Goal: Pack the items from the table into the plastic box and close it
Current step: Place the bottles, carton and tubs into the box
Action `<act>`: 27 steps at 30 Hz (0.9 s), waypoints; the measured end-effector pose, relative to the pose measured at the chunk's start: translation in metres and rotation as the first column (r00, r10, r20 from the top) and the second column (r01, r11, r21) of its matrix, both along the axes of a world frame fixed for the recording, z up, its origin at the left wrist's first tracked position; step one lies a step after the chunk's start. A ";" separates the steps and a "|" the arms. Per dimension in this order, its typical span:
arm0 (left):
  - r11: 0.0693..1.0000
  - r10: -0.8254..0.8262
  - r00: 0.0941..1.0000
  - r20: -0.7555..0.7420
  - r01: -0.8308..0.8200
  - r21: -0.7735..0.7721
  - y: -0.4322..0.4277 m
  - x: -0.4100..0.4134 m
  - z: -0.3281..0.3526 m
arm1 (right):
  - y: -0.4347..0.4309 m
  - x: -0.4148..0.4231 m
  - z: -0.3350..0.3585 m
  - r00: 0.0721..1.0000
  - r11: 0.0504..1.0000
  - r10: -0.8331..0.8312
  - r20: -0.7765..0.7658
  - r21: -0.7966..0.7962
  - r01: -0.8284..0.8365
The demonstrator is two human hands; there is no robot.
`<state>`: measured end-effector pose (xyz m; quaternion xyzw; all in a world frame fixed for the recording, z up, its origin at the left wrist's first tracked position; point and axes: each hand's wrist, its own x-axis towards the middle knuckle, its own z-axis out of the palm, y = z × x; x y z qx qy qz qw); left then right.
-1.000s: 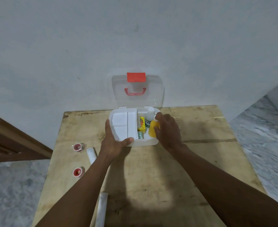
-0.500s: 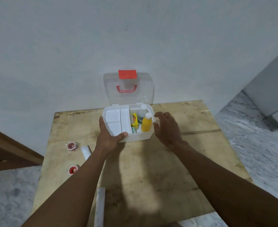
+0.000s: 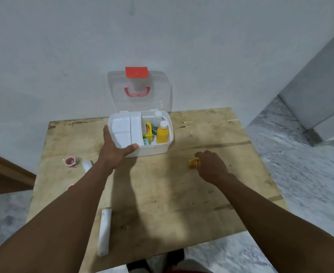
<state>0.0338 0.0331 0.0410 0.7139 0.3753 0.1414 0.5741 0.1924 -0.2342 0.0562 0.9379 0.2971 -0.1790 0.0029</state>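
The white plastic box (image 3: 154, 149) stands open at the table's back, its clear lid (image 3: 162, 91) with red latch upright against the wall. Inside are a yellow bottle (image 3: 162, 134), a white bottle (image 3: 157, 119), a small yellow carton (image 3: 148, 130) and a white tray insert (image 3: 125, 131). My left hand (image 3: 116, 153) grips the box's front left corner, thumb on the rim. My right hand (image 3: 213, 166) is down on the table to the right of the box, fingers curled over a small yellow item (image 3: 193, 162).
On the wooden table (image 3: 162, 194), left of my left arm, lie a red-capped pot (image 3: 70, 162), a white tube (image 3: 87, 166) and a second red pot (image 3: 70, 187), half hidden. A long white roll (image 3: 104, 231) lies near the front edge. The table drops off to a marble floor (image 3: 300, 174) on the right.
My right hand let go of the yellow bottle, left standing in the box, then moved right and toward me down to the small yellow item. My left hand stayed on the box.
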 end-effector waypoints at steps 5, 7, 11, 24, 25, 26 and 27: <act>1.000 -0.006 1.000 0.010 0.006 0.020 -0.003 -0.001 0.006 | -0.001 0.009 -0.008 0.998 0.998 0.057 0.041 -0.006 -0.057; 1.000 -0.008 1.000 0.011 0.008 0.023 -0.003 0.001 0.006 | -0.002 0.014 -0.010 0.997 0.998 0.053 0.052 0.013 -0.054; 1.000 0.007 1.000 0.007 -0.007 0.026 -0.005 0.002 0.008 | -0.005 0.016 -0.009 0.997 0.998 0.057 0.048 0.029 -0.059; 1.000 -0.001 1.000 -0.028 0.001 -0.013 -0.013 -0.003 0.022 | 0.047 -0.013 0.065 0.990 0.768 -0.075 0.123 0.640 -0.022; 1.000 -0.003 0.999 -0.032 0.003 -0.016 -0.011 -0.003 0.021 | 0.055 -0.017 0.068 0.987 0.748 -0.073 0.144 0.663 -0.041; 1.000 -0.003 0.999 -0.038 0.002 -0.030 -0.010 -0.004 0.020 | 0.063 -0.022 0.071 0.985 0.732 -0.074 0.158 0.680 -0.054; 0.999 -0.007 0.999 -0.039 0.005 -0.039 -0.008 -0.004 0.019 | 0.070 -0.027 0.074 0.984 0.718 -0.084 0.157 0.695 -0.050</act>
